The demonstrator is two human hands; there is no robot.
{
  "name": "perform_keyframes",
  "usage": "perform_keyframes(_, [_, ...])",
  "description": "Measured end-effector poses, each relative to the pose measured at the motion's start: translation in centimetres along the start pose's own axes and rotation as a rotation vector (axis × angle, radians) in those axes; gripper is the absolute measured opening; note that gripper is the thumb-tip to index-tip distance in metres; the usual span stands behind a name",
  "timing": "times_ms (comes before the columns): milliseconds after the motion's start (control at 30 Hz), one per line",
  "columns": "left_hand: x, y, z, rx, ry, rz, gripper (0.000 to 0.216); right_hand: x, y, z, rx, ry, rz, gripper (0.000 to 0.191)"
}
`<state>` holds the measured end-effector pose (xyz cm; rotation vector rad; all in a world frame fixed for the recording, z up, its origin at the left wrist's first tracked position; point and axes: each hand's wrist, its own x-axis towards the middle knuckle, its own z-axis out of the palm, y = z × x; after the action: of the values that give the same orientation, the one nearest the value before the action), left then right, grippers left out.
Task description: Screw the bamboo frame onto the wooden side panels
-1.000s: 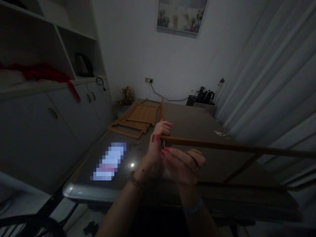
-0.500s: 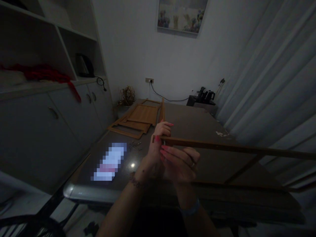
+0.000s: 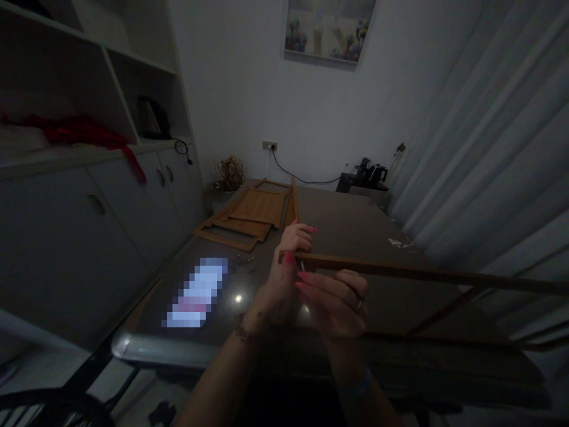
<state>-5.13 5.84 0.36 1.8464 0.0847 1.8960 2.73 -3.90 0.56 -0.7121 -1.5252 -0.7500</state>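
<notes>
A thin wooden frame (image 3: 400,273) stands on edge over the dark table (image 3: 347,225) and runs off to the right. My left hand (image 3: 287,267) is closed round the frame's top left corner. Just below that corner my right hand (image 3: 335,299) pinches a small metal piece (image 3: 302,266), seemingly a screw or a slim tool, pointing up at the underside of the rail. Several loose screws (image 3: 242,261) lie on the table to the left of my hands.
Flat wooden panels (image 3: 249,216) are stacked at the table's far left. A blurred bright patch (image 3: 198,290) lies near the front left corner. White cabinets (image 3: 98,201) and shelves with red cloth (image 3: 84,133) fill the left; curtains (image 3: 489,148) hang on the right.
Both hands and the frame's corner have shifted slightly right and down. My right hand's fingers have moved a little around the metal piece. Nothing was let go.
</notes>
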Motion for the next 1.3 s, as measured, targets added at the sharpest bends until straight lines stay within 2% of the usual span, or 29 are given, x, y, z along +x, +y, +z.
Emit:
perform_keyframes(133, [0.0, 0.1, 0.0, 0.005, 0.003, 0.016, 0.060, -0.3, -0.9, -0.8, -0.019, -0.155, -0.064, 0.023])
perform_keyframes(233, [0.0, 0.1, 0.0, 0.024, 0.006, -0.005, 0.060, -0.3, -1.5, -1.2, -0.004, -0.220, -0.012, 0.022])
perform_keyframes(400, [-0.1, 0.3, 0.2, -0.007, 0.024, -0.012, 0.057, -1.5, -1.3, -2.2, 0.050, -0.129, 0.103, 0.020])
perform_keyframes(500, [-0.1, 0.6, 0.2, -0.008, 0.023, -0.029, 0.057, -3.5, 0.5, -3.2, -0.006, -0.147, 0.041, 0.022])
perform_keyframes(567, [-0.1, 0.8, 0.1, -0.001, 0.005, -0.040, 0.057, -5.2, 2.4, -4.0, -0.072, -0.261, 0.023, 0.021])
perform_keyframes(600, [-0.1, 0.8, 0.1, 0.005, -0.004, -0.045, 0.057, -5.9, 3.5, -4.3, -0.087, -0.385, 0.073, 0.017])
perform_keyframes(667, [0.0, 0.9, 0.0, 0.008, -0.016, -0.043, 0.057, -7.2, 5.5, -4.8, -0.147, -0.792, 0.373, 0.016])
perform_keyframes(700, [0.0, 0.9, 0.0, 0.005, -0.017, -0.037, 0.057, -7.6, 6.4, -4.9, -0.169, -0.897, 0.445, 0.017])
perform_keyframes(767, [0.0, 0.9, 0.0, 0.002, -0.014, -0.028, 0.057, -8.2, 7.8, -4.8, -0.197, -1.036, 0.543, 0.018])
perform_keyframes(867, [0.0, 0.8, 0.0, 0.000, -0.010, -0.031, 0.057, -8.8, 9.1, -4.3, -0.177, -1.124, 0.585, 0.017])
perform_keyframes(1000, [0.0, 0.8, -0.1, -0.013, -0.013, -0.046, 0.057, -9.7, 10.0, -3.6, -0.111, -1.169, 0.637, 0.013])
perform_keyframes(1133, [0.0, 0.7, -0.1, -0.048, 0.001, -0.034, 0.055, -10.1, 10.1, -3.6, -0.055, -1.122, 0.662, 0.013])
perform_keyframes(1233, [0.0, 0.6, 0.0, -0.054, 0.011, -0.023, 0.054, -9.2, 8.7, -4.2, -0.055, -1.045, 0.678, 0.013])
perform_keyframes(1300, [0.0, 0.6, 0.0, -0.049, 0.001, -0.016, 0.053, -7.9, 6.9, -4.7, -0.079, -0.963, 0.636, 0.010])
